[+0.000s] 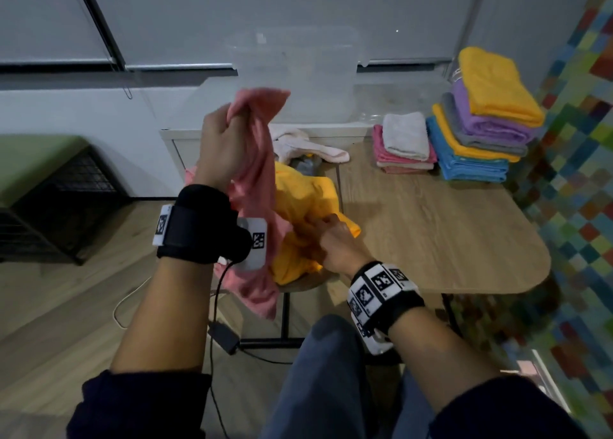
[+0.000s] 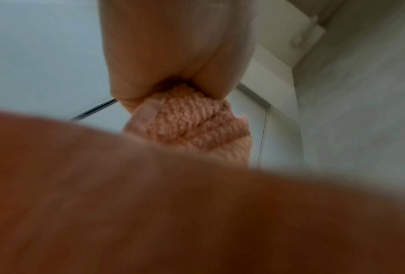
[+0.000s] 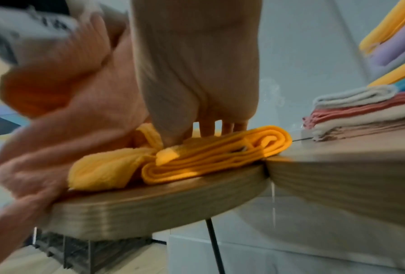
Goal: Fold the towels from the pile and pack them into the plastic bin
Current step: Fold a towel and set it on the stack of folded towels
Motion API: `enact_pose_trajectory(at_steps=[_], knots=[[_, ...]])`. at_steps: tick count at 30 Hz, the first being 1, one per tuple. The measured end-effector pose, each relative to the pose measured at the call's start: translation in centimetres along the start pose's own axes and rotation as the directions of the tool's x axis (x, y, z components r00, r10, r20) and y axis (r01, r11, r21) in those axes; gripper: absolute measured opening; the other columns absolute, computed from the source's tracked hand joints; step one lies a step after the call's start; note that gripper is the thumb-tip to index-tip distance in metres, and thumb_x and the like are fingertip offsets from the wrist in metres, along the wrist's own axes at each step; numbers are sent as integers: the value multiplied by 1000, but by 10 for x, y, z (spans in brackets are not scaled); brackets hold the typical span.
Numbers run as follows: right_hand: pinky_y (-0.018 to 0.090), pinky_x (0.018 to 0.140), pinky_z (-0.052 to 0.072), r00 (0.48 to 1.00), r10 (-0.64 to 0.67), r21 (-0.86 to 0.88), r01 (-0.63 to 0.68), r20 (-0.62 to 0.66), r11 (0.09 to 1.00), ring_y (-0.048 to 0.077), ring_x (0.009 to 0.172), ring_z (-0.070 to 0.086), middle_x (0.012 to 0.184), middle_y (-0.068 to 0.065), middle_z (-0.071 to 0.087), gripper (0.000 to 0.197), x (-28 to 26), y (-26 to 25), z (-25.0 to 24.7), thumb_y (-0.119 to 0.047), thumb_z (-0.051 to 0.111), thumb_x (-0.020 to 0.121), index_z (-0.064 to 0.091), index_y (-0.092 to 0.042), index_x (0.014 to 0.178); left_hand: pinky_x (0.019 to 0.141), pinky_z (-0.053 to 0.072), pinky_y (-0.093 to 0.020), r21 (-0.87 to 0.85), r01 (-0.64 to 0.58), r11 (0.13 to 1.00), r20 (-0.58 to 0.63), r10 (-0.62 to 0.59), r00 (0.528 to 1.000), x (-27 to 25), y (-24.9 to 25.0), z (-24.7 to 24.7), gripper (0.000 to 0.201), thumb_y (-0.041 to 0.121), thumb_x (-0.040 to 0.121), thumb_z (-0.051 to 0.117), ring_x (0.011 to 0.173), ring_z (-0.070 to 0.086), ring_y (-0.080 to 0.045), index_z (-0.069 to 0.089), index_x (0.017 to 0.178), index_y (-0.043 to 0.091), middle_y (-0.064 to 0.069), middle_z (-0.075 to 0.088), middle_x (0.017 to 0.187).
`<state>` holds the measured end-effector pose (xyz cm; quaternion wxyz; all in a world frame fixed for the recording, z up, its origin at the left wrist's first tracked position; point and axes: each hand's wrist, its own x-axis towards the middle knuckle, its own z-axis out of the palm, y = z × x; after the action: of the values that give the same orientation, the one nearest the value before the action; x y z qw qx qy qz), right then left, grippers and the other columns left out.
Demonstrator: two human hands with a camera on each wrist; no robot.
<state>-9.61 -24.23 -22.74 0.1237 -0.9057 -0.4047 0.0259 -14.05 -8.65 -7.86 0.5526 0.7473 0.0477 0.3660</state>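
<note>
My left hand is raised above the table's left end and grips a bunched pink towel, which hangs down past the table edge. The left wrist view shows that pink towel squeezed in my curled fingers. My right hand is low on a crumpled yellow towel at the table's near left corner. In the right wrist view its thumb and fingers dig into the yellow towel and pinch its top layers. The clear plastic bin stands at the back.
A white towel and a grey one lie loose behind the yellow towel. Folded stacks sit at the right: a low pink and white stack and a taller mixed stack. The wooden table shows bare wood in front of them.
</note>
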Motion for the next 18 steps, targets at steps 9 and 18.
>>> enact_pose_trajectory(at_steps=[9, 18], knots=[[22, 87, 44, 994, 61, 476, -99, 94, 874, 29, 131, 41, 148, 13, 37, 53, 43, -4, -27, -9, 51, 91, 38, -7, 142, 109, 37, -41, -209, -223, 952, 215, 267, 939, 29, 37, 26, 39, -9, 89, 31, 116, 59, -24, 65, 109, -6, -15, 66, 116], [27, 89, 49, 942, 259, 923, 106, -211, 369, 17, 97, 61, 105, 13, 65, 28, -4, -16, -150, 7, 57, 86, 61, -17, 99, 54, 39, -23, 43, -276, 960, 406, 235, 883, 14, 29, 57, 21, 29, 61, 67, 59, 49, -8, 57, 79, 29, 7, 56, 76]])
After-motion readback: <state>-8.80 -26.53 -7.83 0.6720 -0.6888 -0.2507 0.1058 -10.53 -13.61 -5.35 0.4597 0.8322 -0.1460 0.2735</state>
